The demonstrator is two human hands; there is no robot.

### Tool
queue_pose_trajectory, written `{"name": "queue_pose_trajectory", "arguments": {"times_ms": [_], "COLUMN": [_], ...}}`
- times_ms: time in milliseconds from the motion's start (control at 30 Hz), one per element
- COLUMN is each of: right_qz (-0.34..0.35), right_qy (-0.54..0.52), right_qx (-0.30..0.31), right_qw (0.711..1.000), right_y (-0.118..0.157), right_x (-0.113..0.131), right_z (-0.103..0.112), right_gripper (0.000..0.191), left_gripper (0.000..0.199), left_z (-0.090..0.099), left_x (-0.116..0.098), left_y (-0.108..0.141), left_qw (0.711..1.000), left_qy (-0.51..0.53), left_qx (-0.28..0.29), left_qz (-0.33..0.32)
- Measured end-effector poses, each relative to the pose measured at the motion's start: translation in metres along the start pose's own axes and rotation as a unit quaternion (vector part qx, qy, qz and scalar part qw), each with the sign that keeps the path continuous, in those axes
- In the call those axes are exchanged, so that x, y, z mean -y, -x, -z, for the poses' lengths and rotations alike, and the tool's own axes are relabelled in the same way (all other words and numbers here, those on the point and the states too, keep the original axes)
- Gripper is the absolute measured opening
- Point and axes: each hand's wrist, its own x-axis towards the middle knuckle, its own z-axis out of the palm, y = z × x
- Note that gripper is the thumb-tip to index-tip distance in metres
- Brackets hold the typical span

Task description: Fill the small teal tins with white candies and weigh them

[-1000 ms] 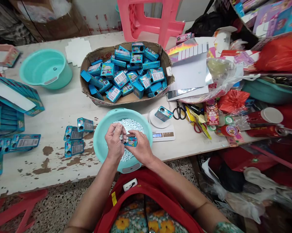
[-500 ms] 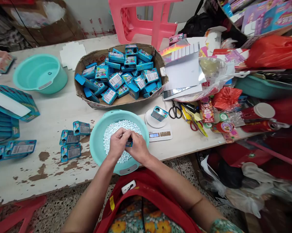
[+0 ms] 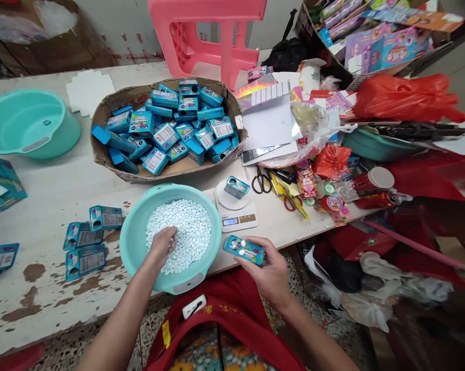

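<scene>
Pink stool [image 3: 227, 51], cut off by upper edge. Left hand [image 3: 163, 245], contents of curled fingers unclear. Right hand [image 3: 271, 270], fingers partly hidden behind blue box [image 3: 248, 252].

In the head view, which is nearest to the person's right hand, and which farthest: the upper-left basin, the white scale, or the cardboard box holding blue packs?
From the right hand:
1. White scale: just beyond the hand, slightly to its left.
2. Cardboard box: farther forward, and also to the left.
3. Upper-left basin: at the picture's left edge.
</scene>
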Motion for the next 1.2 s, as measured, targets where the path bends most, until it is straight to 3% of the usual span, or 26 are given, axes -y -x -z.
{"name": "queue_pose_trajectory", "arguments": {"times_ms": [67,133,200,267,367,500,600,667,733,800,867,933,1000,1067,1200], "right_qz": [-0.017,-0.022,-0.019,-0.010,0.028,0.085,0.069,0.058,0.036,0.048,0.114,0.208,0.282,0.318,0.318], "right_qy": [0.031,0.049,0.054,0.058,0.082,0.106,0.097,0.074,0.051,0.041,0.054,0.094,0.152,0.201,0.221], "right_qx": [-0.030,-0.039,-0.030,-0.013,0.023,0.016,-0.078,-0.106,-0.080,-0.059,-0.052,-0.010,0.068,0.125,0.125], "right_qw": [0.999,0.998,0.998,0.998,0.996,0.991,0.990,0.990,0.995,0.996,0.991,0.973,0.945,0.918,0.914], "right_y": [0.000,-0.002,-0.005,-0.005,-0.004,-0.028,-0.081,-0.124,-0.159,-0.174,-0.169,-0.152,-0.134,-0.120,-0.109], "right_x": [-0.026,-0.058,-0.088,-0.109,-0.118,-0.100,-0.090,-0.085,-0.076,-0.057,-0.030,-0.002,0.019,0.029,0.026], "right_z": [0.010,0.010,0.005,-0.002,-0.006,-0.004,-0.010,-0.018,-0.027,-0.032,-0.035,-0.038,-0.046,-0.058,-0.080], "right_gripper": [0.035,0.033,0.032,0.032,0.034,0.062,0.077,0.079,0.060,0.043,0.036,0.033,0.029,0.025,0.023], "left_gripper": [0.023,0.023,0.025,0.030,0.034,0.036,0.035,0.033,0.032,0.033,0.037,0.045,0.050,0.049,0.033], "left_z": [-0.003,-0.006,-0.009,-0.012,-0.016,-0.017,-0.020,-0.022,-0.025,-0.027,-0.031,-0.037,-0.045,-0.051,-0.055], "left_x": [0.004,0.002,-0.001,-0.003,-0.003,-0.001,-0.001,-0.002,-0.004,-0.008,-0.016,-0.029,-0.044,-0.058,-0.065], "left_y": [-0.002,-0.005,-0.010,-0.014,-0.015,-0.009,-0.004,-0.001,0.002,0.006,0.010,0.013,0.013,0.011,0.004], "left_qw": [0.980,0.923,0.861,0.829,0.820,0.836,0.857,0.876,0.905,0.944,0.981,0.987,0.963,0.936,0.919], "left_qy": [-0.177,-0.343,-0.446,-0.487,-0.498,-0.474,-0.435,-0.397,-0.339,-0.239,-0.082,0.104,0.259,0.348,0.390], "left_qx": [-0.023,-0.044,-0.043,-0.032,-0.022,-0.047,-0.084,-0.095,-0.089,-0.077,-0.062,-0.032,0.005,0.037,0.051], "left_qz": [-0.083,-0.171,-0.240,-0.273,-0.280,-0.273,-0.264,-0.257,-0.243,-0.213,-0.165,-0.116,-0.071,-0.029,0.001]}}
